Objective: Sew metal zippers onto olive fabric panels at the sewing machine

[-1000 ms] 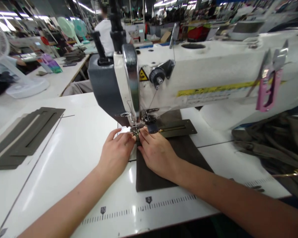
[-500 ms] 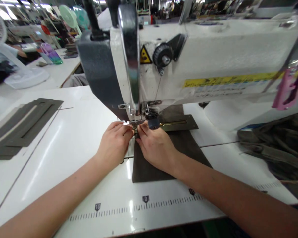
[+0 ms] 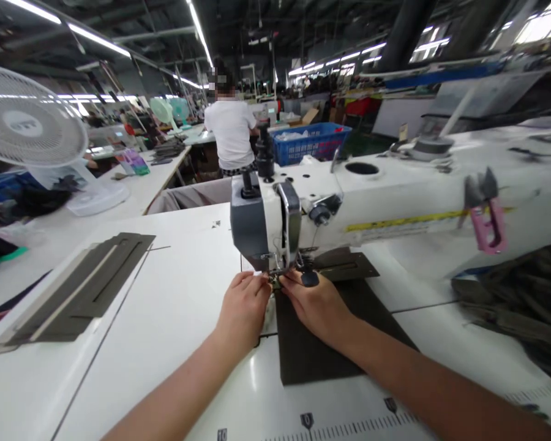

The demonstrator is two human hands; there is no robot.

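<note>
Both hands meet at the needle area of a white sewing machine (image 3: 280, 214). My left hand (image 3: 244, 304) is left of the presser foot, fingers bent and drawn together; whatever its fingertips pinch is hidden. On the other side, my right hand (image 3: 320, 307) has its fingers pressed together at the left edge of a dark fabric panel (image 3: 319, 364), close to the foot. The panel lies flat under that hand and wrist. Behind the right hand, a slotted dark piece (image 3: 360, 266) lies across the panel, partly under the machine arm.
A stack of dark slotted pieces (image 3: 114, 269) lies on the table at left. Pink-handled snips (image 3: 489, 229) hang at the machine's right, above crumpled dark fabric (image 3: 509, 306). Beyond are a white fan (image 3: 27, 122), a blue basket (image 3: 303, 147) and a person in a white shirt (image 3: 232, 131).
The camera view has tilted up, so the machine and hands appear lower and further right, and more of the room shows. The hands stay at the needle area with little visible change.
</note>
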